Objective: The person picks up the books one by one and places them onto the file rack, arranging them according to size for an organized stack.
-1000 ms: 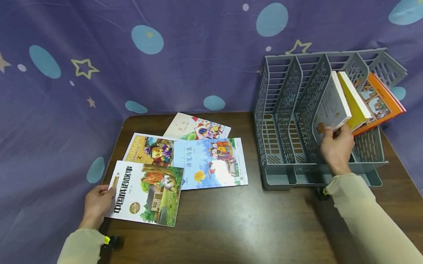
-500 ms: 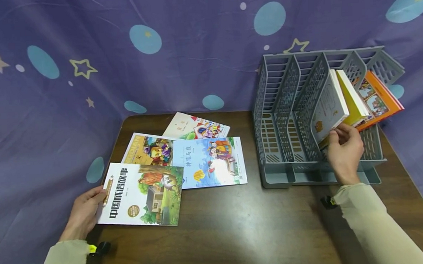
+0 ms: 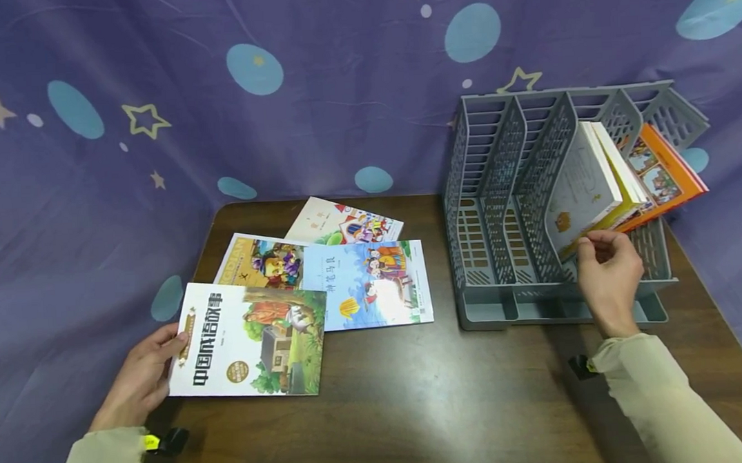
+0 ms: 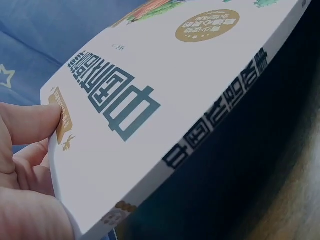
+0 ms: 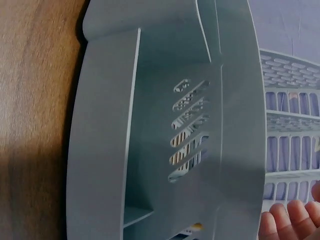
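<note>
My left hand (image 3: pixel 137 373) pinches the left edge of a white picture book (image 3: pixel 245 344) with black Chinese lettering and a farmhouse scene. In the left wrist view, the thumb lies on the cover (image 4: pixel 100 165) and the fingers go behind it; the spine is lifted over a dark gap. My right hand (image 3: pixel 611 283) is at the front of a grey plastic book rack (image 3: pixel 483 316), its bent fingers just below the corner of a white book (image 3: pixel 577 195) standing inside. The right wrist view shows its fingertips (image 5: pixel 295 220) at the lower right, with nothing visible in them.
A yellow-covered book (image 3: pixel 625 206) and an orange book (image 3: pixel 676 180) lean in the rack's right compartments. On the brown table (image 3: pixel 385 410) lie a blue book (image 3: pixel 348 281), a yellow-lettered book (image 3: pixel 267 264) and a cream book (image 3: pixel 317 220). A patterned purple curtain (image 3: pixel 341 122) hangs behind.
My left hand has drawn the farmhouse book leftward. My right hand has come down and away from the white book in the rack, which has tipped slightly rightward towards the yellow one.
</note>
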`<action>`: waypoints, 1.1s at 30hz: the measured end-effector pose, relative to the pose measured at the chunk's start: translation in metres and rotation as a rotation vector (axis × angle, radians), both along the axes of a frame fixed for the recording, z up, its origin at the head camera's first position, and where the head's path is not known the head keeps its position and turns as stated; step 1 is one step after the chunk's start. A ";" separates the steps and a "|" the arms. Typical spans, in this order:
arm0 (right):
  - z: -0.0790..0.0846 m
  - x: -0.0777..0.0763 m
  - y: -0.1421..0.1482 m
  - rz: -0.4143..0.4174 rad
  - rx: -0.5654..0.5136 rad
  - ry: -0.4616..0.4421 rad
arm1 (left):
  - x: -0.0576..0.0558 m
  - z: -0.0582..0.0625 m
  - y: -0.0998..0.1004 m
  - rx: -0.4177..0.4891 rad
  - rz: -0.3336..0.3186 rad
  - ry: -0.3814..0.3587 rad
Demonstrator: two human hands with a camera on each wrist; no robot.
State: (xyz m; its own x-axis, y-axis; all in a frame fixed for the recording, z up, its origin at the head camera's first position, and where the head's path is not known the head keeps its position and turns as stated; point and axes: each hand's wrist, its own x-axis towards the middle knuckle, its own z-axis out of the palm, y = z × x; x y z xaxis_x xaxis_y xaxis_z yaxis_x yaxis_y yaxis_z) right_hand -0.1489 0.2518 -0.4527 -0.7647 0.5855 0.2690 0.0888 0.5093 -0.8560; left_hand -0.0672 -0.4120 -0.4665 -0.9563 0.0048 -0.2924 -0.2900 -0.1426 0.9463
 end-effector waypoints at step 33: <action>0.018 0.019 -0.068 0.418 0.226 0.210 | -0.033 0.026 0.111 0.348 0.023 -0.076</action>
